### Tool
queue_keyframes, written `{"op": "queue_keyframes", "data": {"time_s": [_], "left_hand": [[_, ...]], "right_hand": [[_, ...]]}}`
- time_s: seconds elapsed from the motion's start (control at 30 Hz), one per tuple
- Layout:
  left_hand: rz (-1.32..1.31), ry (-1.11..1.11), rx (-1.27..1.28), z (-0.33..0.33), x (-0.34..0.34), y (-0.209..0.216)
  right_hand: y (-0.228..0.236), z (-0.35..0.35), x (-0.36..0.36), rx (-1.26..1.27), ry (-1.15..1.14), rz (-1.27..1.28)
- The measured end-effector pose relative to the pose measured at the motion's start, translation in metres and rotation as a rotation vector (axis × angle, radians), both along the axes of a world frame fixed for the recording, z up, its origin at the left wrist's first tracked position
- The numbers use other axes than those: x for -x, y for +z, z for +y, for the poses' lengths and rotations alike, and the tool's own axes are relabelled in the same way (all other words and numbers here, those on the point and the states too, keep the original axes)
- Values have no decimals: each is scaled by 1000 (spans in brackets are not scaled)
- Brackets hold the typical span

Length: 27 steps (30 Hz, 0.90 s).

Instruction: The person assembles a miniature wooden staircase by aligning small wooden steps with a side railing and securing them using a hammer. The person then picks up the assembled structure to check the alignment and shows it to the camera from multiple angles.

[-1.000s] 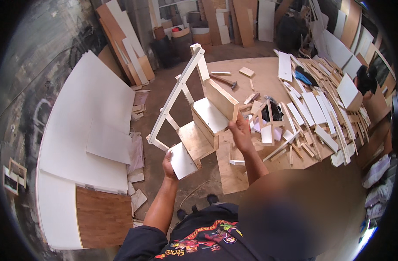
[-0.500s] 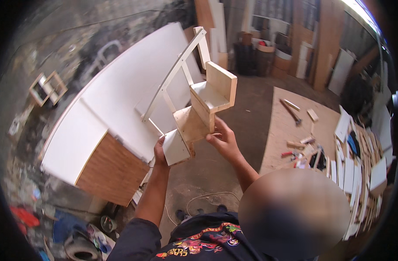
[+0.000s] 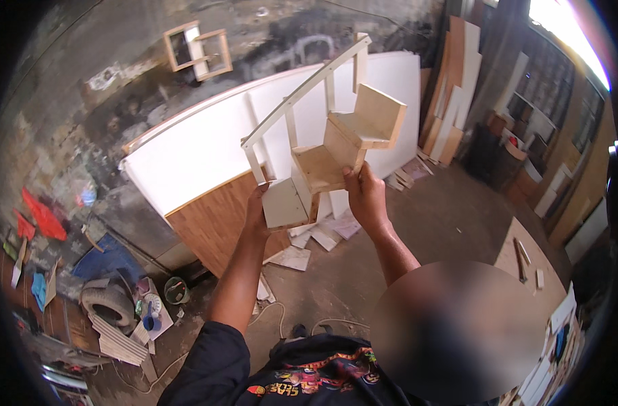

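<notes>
Between my hands hangs a small wooden staircase model, pale wood with several stepped treads and a slatted handrail along its far side. My left hand is closed on the lower left end, beside the bottom step. On the right, my right hand grips the underside edge near the middle step, thumb on the near side. The model is held in the air, its rail rising toward the upper right. Parts of the fingers of both hands are hidden behind the wood.
White panels and a brown wood-grain board lean against the wall ahead. Scrap pieces lie on the floor below. A tyre and a bucket stand at left. A plywood sheet with a hammer lies right.
My view has swung left, bringing more of the wall and the tyre into sight. Both hands keep hold of the staircase model, now tilted and turned slightly differently.
</notes>
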State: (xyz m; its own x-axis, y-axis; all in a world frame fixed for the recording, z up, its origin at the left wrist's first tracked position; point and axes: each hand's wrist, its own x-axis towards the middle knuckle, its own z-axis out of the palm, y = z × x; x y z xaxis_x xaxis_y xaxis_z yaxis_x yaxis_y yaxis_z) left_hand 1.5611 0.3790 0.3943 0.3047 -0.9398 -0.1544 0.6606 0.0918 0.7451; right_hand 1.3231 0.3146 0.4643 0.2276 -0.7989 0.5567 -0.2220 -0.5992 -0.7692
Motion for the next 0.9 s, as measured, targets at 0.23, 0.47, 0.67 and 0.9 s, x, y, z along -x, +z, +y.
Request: {"op": "queue_keyframes", "data": {"time_s": [0.23,0.47,0.67,0.9], "left_hand": [[135,189,333,29,-96,55],[204,327,610,16,-166,97],[113,460,716,-15,-230,141],[-38,621,702,-50,-303,199]], "right_hand": [[31,-29,-138,25,42,-176],[90,-64,-244,127,154,-276],[149,-90,-321,208,242,-293],[218,-128,-406,363,270,-283]]}}
